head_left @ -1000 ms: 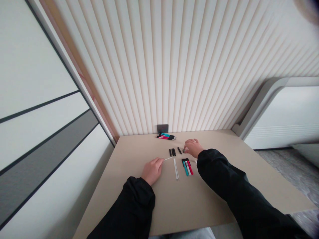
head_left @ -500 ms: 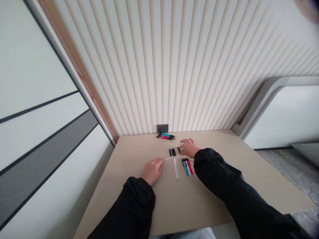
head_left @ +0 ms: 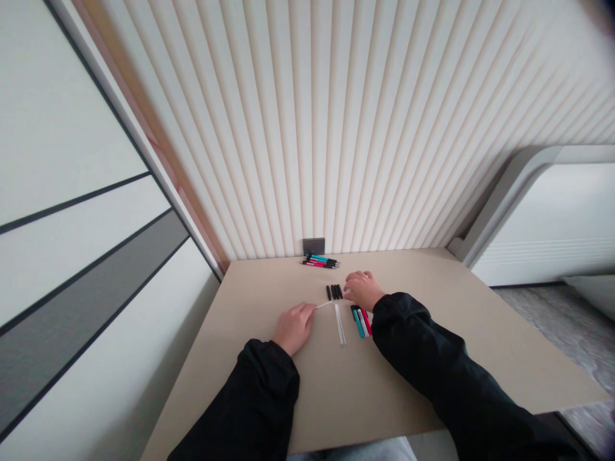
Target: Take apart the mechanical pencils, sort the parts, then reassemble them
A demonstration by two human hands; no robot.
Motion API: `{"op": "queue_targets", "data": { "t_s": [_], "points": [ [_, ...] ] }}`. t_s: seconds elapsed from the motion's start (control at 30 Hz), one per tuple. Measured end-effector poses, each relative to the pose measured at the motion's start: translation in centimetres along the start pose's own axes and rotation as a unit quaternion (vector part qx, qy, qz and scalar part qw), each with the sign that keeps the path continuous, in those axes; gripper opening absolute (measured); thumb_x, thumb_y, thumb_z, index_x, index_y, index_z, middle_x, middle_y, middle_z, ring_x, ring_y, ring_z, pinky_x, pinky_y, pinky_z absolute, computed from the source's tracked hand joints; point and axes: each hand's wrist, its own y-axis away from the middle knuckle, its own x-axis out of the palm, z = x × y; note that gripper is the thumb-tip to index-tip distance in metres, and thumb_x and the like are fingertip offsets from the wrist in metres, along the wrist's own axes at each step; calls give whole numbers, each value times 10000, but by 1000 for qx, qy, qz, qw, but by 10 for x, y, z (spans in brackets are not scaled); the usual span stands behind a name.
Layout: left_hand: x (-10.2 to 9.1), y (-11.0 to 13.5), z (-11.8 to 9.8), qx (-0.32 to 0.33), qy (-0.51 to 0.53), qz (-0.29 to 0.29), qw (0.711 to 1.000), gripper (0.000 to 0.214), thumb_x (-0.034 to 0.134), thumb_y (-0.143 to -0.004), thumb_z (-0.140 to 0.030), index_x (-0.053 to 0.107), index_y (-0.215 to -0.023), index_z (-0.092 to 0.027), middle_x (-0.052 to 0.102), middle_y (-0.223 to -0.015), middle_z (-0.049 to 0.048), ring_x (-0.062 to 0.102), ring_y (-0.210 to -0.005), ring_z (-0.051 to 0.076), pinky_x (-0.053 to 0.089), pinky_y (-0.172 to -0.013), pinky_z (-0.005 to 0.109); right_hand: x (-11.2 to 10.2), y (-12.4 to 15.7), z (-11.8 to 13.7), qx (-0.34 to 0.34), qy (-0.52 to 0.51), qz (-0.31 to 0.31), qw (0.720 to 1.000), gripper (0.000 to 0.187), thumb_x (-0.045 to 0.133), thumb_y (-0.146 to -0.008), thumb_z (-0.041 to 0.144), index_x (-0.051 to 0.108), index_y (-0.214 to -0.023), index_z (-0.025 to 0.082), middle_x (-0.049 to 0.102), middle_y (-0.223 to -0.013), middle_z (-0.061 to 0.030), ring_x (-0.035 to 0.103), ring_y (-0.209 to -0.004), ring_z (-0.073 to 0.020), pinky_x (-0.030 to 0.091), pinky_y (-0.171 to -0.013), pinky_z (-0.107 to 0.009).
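Observation:
My left hand (head_left: 293, 326) rests on the table with its fingers closed on a thin white pen refill (head_left: 323, 305), which points to the right. My right hand (head_left: 364, 290) has bent fingers held apart, the tips right beside a row of several black pen parts (head_left: 335, 292). Whether they touch the rightmost part I cannot tell. Below the row, more thin white refills (head_left: 340, 325) lie side by side. Pen barrels in teal, white and red (head_left: 360, 321) with black ends lie near my right wrist, partly covered by the sleeve.
A pile of teal, red and black pens (head_left: 319, 261) lies at the back of the beige table (head_left: 269, 282), below a dark wall socket (head_left: 314, 246). A ribbed wall panel (head_left: 307, 128) rises behind. A white cabinet (head_left: 96, 288) stands left; a white headboard (head_left: 552, 224) is at right.
My right hand has moved slightly left and down, and the separate black part has shifted left to join the row. My left hand has stayed with the refill.

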Motion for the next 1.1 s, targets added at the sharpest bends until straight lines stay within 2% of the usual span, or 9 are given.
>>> {"op": "queue_targets", "data": {
  "t_s": [0.13, 0.3, 0.5, 0.6, 0.7, 0.8, 0.9, 1.0, 1.1],
  "points": [
    [-1, -1, 0, -3, 3, 0, 1000, 264, 383, -977, -235, 633, -1063, -219, 665, -937, 50, 636, -846, 179, 459, -725, 267, -2, 15, 12, 1, -21, -46, 999, 250, 476, -934, 296, 719, -969, 245, 650, -1126, -57, 526, -1088, -214, 291, -965, -357],
    [-1, -2, 0, 12, 7, -10, 1000, 282, 367, -989, -273, 643, -1004, -214, 672, -896, 50, 641, -815, 176, 459, -700, 259, 18, 43, 35, -2, -161, -177, 971, 255, 455, -956, 321, 697, -980, 244, 672, -1062, -56, 570, -1010, -205, 379, -914, -340],
    [4, -2, -3, 15, 15, -35, 999, 293, 364, -992, -290, 644, -967, -208, 682, -858, 53, 649, -781, 170, 469, -693, 257, 41, 47, 53, 29, -256, -213, 942, 230, 505, -931, 344, 705, -917, 232, 694, -980, -60, 600, -961, -217, 434, -882, -361],
    [6, -2, -6, 27, 9, -27, 999, 319, 351, -999, -313, 647, -954, -203, 675, -830, 53, 648, -769, 174, 472, -691, 258, 41, 43, 58, 19, -318, -231, 919, 226, 511, -924, 353, 693, -884, 225, 701, -944, -61, 616, -939, -218, 457, -862, -363],
    [8, -4, -8, 41, 23, -25, 999, 311, 348, -1002, -319, 637, -1053, -217, 678, -865, 49, 650, -791, 176, 479, -709, 259, 36, 44, 58, 21, -392, -255, 884, 237, 522, -912, 376, 680, -835, 216, 702, -896, -60, 631, -887, -213, 483, -822, -346],
    [11, -5, -7, 42, 38, -30, 998, 309, 351, -1002, -309, 612, -1144, -224, 681, -913, 48, 651, -824, 175, 485, -739, 261, 31, 48, 51, 62, -435, -277, 855, 260, 518, -907, 393, 678, -828, 204, 704, -872, -58, 638, -816, -200, 501, -744, -313],
    [12, -6, -5, 31, 34, -28, 999, 308, 358, -998, -299, 643, -1076, -214, 679, -890, 50, 648, -805, 174, 485, -738, 265, 25, 54, 40, 105, -438, -307, 838, 272, 498, -918, 391, 687, -917, 196, 710, -907, -66, 637, -789, -193, 505, -701, -302],
    [11, -6, -5, 24, 31, -26, 999, 296, 368, -993, -282, 654, -1015, -208, 675, -870, 50, 644, -794, 174, 481, -734, 268, 23, 63, 29, 91, -385, -339, 854, 252, 497, -925, 357, 694, -965, 205, 705, -915, -68, 625, -778, -189, 505, -727, -317],
    [9, -7, -7, 23, 25, -15, 999, 287, 375, -988, -275, 654, -980, -209, 672, -853, 46, 639, -771, 173, 476, -708, 267, 25, 71, 21, 6, -294, -307, 905, 238, 492, -934, 309, 698, -1025, 230, 696, -879, -65, 615, -812, -199, 488, -785, -343]
  ]
}}
